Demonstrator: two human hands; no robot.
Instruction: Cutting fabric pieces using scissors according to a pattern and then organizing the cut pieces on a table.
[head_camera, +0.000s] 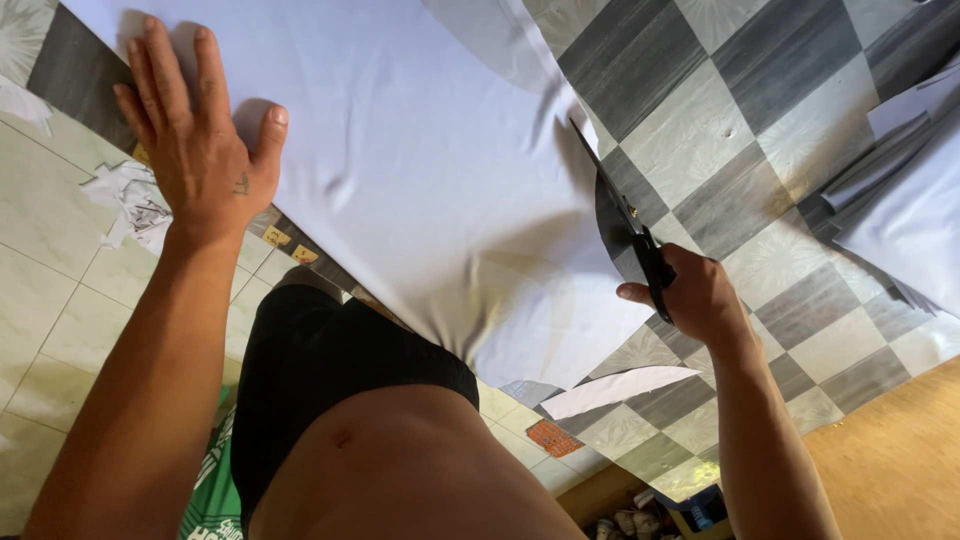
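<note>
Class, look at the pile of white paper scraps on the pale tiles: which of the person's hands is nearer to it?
Left. The left hand presses flat on the white fabric right beside the paper scraps; the right hand holds black scissors across the fabric, far away.

A wide white cloth (400, 150) lies spread flat across the upper middle of the frame, black scissors (625, 225) cutting along its right edge, blades pointing up-left.

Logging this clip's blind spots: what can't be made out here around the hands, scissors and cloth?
- Head view: the scissors handles are hidden inside the right hand.
- The white cloth runs off the top edge; its full outline is cut off.
- The left hand covers the cloth edge beneath it.
- Paper scraps are too small to read.
</note>
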